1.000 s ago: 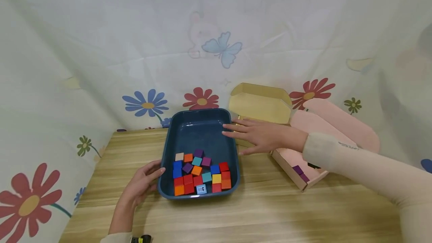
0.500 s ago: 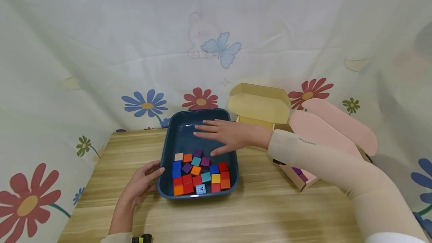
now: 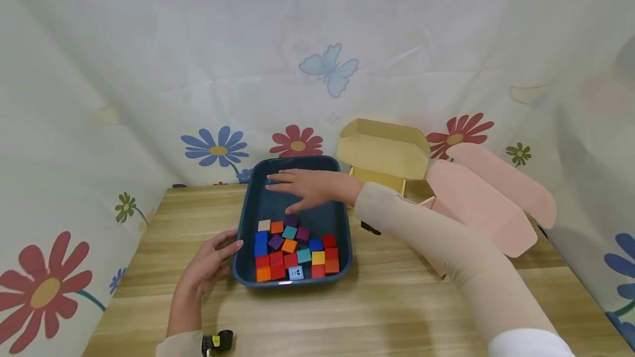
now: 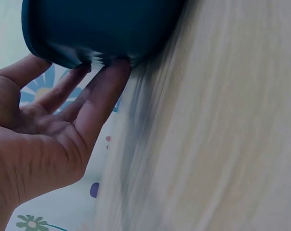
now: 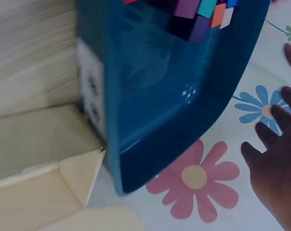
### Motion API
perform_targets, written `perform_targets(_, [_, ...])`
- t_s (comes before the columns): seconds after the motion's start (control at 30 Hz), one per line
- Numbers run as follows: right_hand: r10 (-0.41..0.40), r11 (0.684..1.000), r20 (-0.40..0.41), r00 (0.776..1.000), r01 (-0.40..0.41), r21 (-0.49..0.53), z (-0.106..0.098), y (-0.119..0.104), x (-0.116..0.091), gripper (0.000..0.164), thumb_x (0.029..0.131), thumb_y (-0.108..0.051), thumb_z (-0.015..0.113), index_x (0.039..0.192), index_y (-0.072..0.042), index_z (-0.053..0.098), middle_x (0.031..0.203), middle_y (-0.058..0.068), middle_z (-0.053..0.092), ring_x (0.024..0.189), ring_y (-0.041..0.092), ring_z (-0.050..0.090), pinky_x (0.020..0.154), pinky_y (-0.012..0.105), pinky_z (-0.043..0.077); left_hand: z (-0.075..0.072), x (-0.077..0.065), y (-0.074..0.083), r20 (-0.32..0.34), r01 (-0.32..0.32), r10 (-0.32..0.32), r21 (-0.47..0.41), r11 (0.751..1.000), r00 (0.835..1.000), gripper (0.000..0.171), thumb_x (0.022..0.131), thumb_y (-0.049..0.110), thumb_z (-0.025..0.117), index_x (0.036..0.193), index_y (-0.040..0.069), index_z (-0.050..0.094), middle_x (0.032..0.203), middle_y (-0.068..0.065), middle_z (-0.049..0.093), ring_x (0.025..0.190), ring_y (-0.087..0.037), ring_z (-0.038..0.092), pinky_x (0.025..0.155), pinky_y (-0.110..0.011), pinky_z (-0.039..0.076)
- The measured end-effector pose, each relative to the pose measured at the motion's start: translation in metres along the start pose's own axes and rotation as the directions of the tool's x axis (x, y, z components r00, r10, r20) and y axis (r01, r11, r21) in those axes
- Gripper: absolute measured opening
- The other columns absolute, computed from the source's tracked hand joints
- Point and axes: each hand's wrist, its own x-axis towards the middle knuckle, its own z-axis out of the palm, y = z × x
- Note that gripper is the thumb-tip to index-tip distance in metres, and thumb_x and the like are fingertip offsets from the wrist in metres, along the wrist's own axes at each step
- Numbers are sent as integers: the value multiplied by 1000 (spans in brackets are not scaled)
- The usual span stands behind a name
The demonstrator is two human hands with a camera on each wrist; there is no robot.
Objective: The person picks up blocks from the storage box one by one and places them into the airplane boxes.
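Note:
A dark blue rectangular tray [image 3: 351,230] lies on the table with several coloured cubes [image 3: 290,261] gathered in its near half: red, orange, blue, purple, teal, yellow and pale ones. My left hand [image 3: 207,262] holds the tray's left side, thumb over the rim. In the left wrist view its fingers [image 4: 107,94] lie against the tray's outer wall near the table. Spread and holding nothing, my right hand [image 3: 315,187] hovers over the tray's far half. The right wrist view shows this hand [image 5: 280,168] at the edge, with the tray's bare inside [image 5: 155,110] beside it.
Right of the tray stand an open yellow cardboard box [image 3: 382,156] and an open pink one [image 3: 476,208], partly hidden behind my right sleeve. A flower-printed cloth [image 3: 218,70] hangs close behind the wooden table [image 3: 347,313].
My right hand has moved left from above the yellow box and the tray's right rim to over the tray. My left hand keeps its hold; the cubes keep their places.

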Motion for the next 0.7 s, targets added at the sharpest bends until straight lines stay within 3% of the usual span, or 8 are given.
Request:
perform_targets(0.27, [79,990,179,981,-98,97,1,-5,39,60,94,-46,54,147,-26,34,151,-3,33,137,17,29,111,37,30,3,-2,2,-24,-11,11,9,1000,1000,62,89,34,65,142,14,40,143,-12,41,118,-31,49,91,-41,50])
perform_targets(0.5, [48,979,188,981,-84,188,11,-10,65,54,92,-41,58,141,-24,45,142,-6,44,128,14,39,107,34,36,6,-2,-2,-31,-16,15,-12,1000,999,59,90,35,64,141,14,42,142,-11,43,121,-29,47,93,-41,49])
perform_targets(0.7, [65,955,224,972,-125,267,23,-17,82,50,92,-38,60,138,-23,49,139,-3,48,121,14,43,104,35,39,6,-2,-4,-38,-21,21,-13,1000,999,56,92,34,61,141,14,42,142,-11,43,123,-30,44,94,-41,49])
